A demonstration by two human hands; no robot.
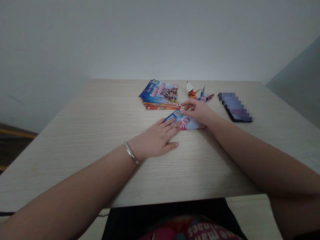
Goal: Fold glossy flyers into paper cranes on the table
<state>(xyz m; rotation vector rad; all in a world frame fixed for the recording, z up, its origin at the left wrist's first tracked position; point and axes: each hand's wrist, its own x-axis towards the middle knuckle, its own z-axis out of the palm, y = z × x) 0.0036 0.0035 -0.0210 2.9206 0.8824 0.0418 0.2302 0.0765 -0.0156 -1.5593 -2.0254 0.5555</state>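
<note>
Your pale wood-grain table (100, 115) stretches beneath both forearms. Your left hand (155, 141) lies flat, fingers slightly spread, on glossy blue-and-pink printed paper (186, 124), gripping nothing. Your right hand (198, 111) half-curls over that paper; I cannot tell if it pinches it. Beyond your fingers sit a fanned stack of blue-and-orange leaflets (160, 95) and, farthest, a plain grey-white wall (160, 40).

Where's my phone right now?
In the head view, the phone lies on the table toward the right, just right of the folded papers and the right hand.
</note>
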